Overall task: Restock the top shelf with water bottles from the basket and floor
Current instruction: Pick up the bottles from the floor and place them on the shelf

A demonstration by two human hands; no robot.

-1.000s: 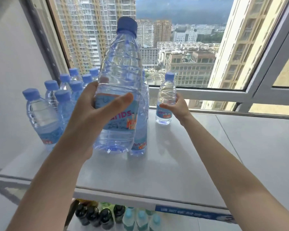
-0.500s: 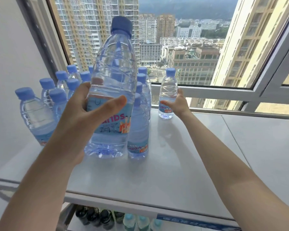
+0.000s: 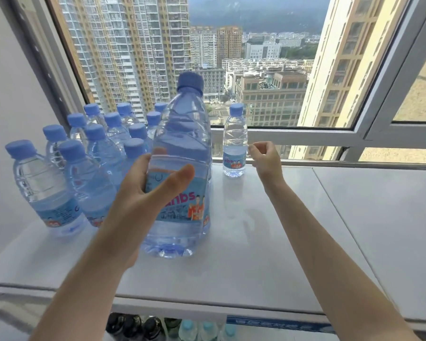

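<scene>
Left hand is gripping the big water bottle round its label, thumb lying across the front & fingers wrapping behind. The bottle is standing upright over the front-middle of the top shelf, just right of the pack of small bottles crowding the left side. Can't tell from this angle whether its base is resting on the shelf or hanging just above it. Right hand is sitting just beside the lone small bottle at the back by the window frame, fingers loosely curled & holding nothing. That bottle is standing on its own, well apart from the pack.

Step in hand, imo: setting the big bottle down. Doing it well means keeping it vertical, lowering till the base is sitting flat, & not easing the grip before the shelf is taking the weight. It's looking tall & heavy w/ water, so it's worth keeping a gap from the small ones on the left, since a nudge is risking a domino. Sliding it further back is leaving front room for more stock. Right hand is free for steadying the cap end if anything's wobbling
</scene>
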